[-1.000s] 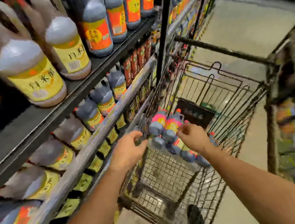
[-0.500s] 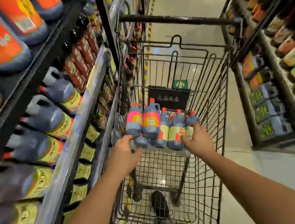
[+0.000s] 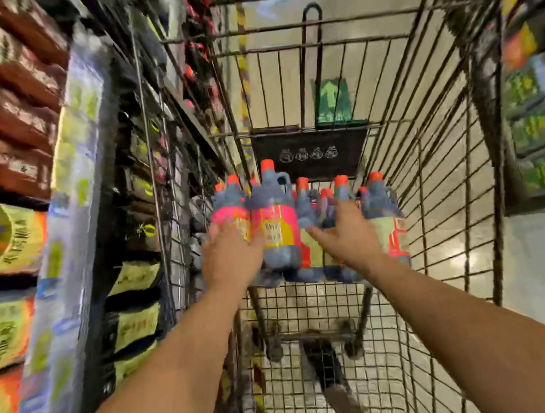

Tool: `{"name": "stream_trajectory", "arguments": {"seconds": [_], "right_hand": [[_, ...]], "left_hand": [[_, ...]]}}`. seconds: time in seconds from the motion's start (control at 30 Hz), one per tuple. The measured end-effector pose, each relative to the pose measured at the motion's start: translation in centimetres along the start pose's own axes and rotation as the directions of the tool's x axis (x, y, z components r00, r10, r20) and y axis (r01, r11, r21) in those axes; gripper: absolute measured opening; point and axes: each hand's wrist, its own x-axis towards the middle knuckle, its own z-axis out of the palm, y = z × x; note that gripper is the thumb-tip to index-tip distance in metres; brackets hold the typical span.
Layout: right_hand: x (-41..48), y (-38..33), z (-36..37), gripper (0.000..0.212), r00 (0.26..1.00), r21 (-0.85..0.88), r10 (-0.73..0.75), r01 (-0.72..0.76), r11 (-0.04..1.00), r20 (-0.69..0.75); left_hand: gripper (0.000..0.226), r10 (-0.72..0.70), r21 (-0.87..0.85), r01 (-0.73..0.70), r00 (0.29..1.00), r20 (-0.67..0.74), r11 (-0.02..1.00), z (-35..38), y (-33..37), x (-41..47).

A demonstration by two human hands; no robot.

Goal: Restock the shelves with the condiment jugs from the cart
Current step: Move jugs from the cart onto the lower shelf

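Note:
Several dark condiment jugs with orange caps stand in a cluster in the wire cart (image 3: pixel 443 193). The tallest one (image 3: pixel 274 229) carries a pink and yellow label. My left hand (image 3: pixel 233 258) lies against the front of the leftmost pink-labelled jug (image 3: pixel 232 206), fingers spread. My right hand (image 3: pixel 348 236) reaches over the middle jugs with thumb out to the left, beside a jug with a pale label (image 3: pixel 387 226). Neither hand plainly grips a jug; the picture is blurred.
The shelf unit (image 3: pixel 77 189) runs close along the cart's left side, holding yellow-labelled jugs (image 3: pixel 9 236) and red-brown packs above. Another shelf (image 3: pixel 535 127) stands at the right across the aisle. A black sign (image 3: pixel 309 153) hangs at the cart's far end.
The view has swung from the shelves to straight over the cart. Both hands have moved forward from the near side of the jug cluster onto the jugs.

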Motion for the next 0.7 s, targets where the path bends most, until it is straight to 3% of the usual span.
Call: {"name": "stream_trajectory", "arguments": {"seconds": [0.13, 0.17, 0.23, 0.3, 0.43, 0.6, 0.7], "right_hand": [[1.4, -2.7, 2.2, 0.057, 0.985, 0.238, -0.005, -0.037, 0.970, 0.171], [1.8, -3.2, 2.6, 0.070, 0.979, 0.269, 0.018, -0.073, 0.960, 0.204], [2.7, -4.2, 3.5, 0.121, 0.977, 0.296, 0.058, -0.119, 0.948, 0.206], [3.2, -4.9, 4.0, 0.137, 0.974, 0.222, 0.087, -0.133, 0.966, 0.208], [3.8, -5.3, 4.2, 0.110, 0.967, 0.152, 0.125, -0.161, 0.975, 0.223], [2.7, -3.6, 2.1, 0.067, 0.956, 0.326, 0.097, -0.188, 0.927, 0.276], [1.4, -1.6, 0.1, 0.066, 0.969, 0.382, 0.080, -0.167, 0.909, 0.234]], "left_hand": [[0.050, -0.029, 0.052, 0.028, 1.000, 0.009, 0.998, 1.0, -1.0, 2.7], [0.053, -0.028, 0.100, 0.028, 1.000, 0.008, 0.995, 1.2, -1.1, 3.0], [0.059, -0.025, 0.201, 0.023, 1.000, 0.008, 0.979, 1.3, -1.1, 3.3], [0.067, -0.021, 0.250, 0.015, 1.000, 0.022, 0.968, 1.2, -1.0, 3.7], [0.069, -0.037, 0.231, 0.020, 0.997, 0.070, 0.973, 1.1, -1.3, 4.8], [0.071, -0.057, 0.249, 0.034, 0.995, 0.085, 0.968, 1.3, -1.2, 4.8], [0.085, -0.100, 0.279, 0.084, 0.994, 0.044, 0.957, 1.9, -0.1, 4.7]]}}
